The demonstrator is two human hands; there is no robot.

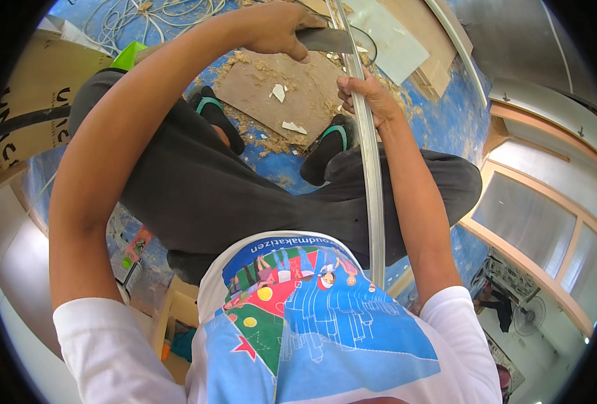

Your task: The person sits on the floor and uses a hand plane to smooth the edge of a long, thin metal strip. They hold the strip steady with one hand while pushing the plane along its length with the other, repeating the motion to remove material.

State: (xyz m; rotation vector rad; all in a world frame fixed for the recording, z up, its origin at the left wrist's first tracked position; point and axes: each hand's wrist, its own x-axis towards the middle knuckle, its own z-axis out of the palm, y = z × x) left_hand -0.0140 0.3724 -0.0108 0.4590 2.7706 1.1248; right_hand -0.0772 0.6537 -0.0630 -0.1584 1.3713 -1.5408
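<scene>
In my left hand is a flat, dark grey blade-like piece, held between thumb and fingers. Its far end meets a long, pale metal channel, though whether it lies on the channel or presses its edge cannot be told. My right hand is wrapped around the channel just below that spot. The channel runs from the top of the view down past my right thigh to my shirt, where its lower end is hidden.
Between my slippered feet lies a brown board strewn with shavings and white chips. A coiled cable lies at top left, near a printed panel. Pale sheets are at upper right. Wood-framed panels stand right, an electric fan lower right.
</scene>
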